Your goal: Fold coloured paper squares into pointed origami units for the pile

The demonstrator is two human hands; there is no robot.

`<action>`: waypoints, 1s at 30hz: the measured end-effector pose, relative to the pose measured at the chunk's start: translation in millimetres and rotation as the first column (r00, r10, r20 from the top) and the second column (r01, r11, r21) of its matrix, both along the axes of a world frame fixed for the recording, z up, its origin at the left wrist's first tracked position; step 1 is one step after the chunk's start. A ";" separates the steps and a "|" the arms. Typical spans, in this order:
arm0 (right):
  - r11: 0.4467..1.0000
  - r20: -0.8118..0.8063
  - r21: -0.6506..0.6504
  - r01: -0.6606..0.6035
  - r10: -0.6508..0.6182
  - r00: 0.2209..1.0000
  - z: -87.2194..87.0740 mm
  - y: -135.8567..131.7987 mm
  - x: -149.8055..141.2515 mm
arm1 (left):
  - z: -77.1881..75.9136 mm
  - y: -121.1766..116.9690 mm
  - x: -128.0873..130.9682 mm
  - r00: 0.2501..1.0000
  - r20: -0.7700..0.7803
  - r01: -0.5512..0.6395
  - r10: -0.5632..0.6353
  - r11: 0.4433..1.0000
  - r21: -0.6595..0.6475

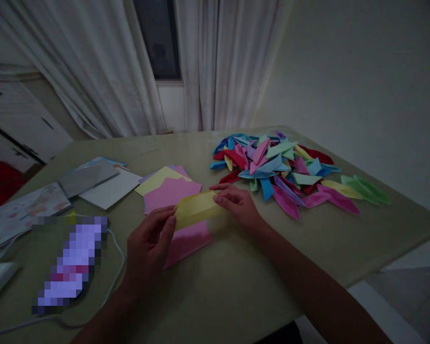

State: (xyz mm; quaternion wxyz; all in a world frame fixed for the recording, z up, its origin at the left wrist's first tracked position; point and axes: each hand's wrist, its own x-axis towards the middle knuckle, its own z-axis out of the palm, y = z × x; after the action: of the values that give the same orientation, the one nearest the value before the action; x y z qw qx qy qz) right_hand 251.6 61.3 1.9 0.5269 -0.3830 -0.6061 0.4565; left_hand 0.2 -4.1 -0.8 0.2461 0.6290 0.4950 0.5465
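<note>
Taking the yellow paper as the centre of a clock, with twelve toward the curtains, the left hand reaches in from eight o'clock and the right hand from three. The paper is stretched between the two hands, raised above the table. On the left, the thumb and fingers are closed on the paper's nine o'clock end, the thumb on the near side and the fingers curled above it, with only the thin sheet between. On the right, the thumb and index finger pinch the far corner, at about two o'clock, and leave hardly any gap; the remaining fingers are bent behind, and I cannot tell whether they touch the sheet. Most of the paper lies bare between the two grips. A pink sheet shows under it at six o'clock, and a stack of coloured sheets lies close by at ten. At two o'clock is a heap of folded coloured pieces, well apart from the paper. A white cable curves at eight o'clock, beyond the left hand
</note>
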 end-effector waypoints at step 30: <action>0.987 -0.152 -0.162 -0.001 -0.024 0.988 -3.2 -8.1 -9.6 | 1.9 5.2 4.3 0.975 0.213 0.152 -0.069 0.902 -0.403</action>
State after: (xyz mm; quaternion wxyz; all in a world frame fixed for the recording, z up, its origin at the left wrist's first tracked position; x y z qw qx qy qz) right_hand 242.0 53.2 -1.2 0.5418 -0.3918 -0.5223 0.5293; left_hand 4.5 1.0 1.1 0.4524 0.5328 0.5372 0.4721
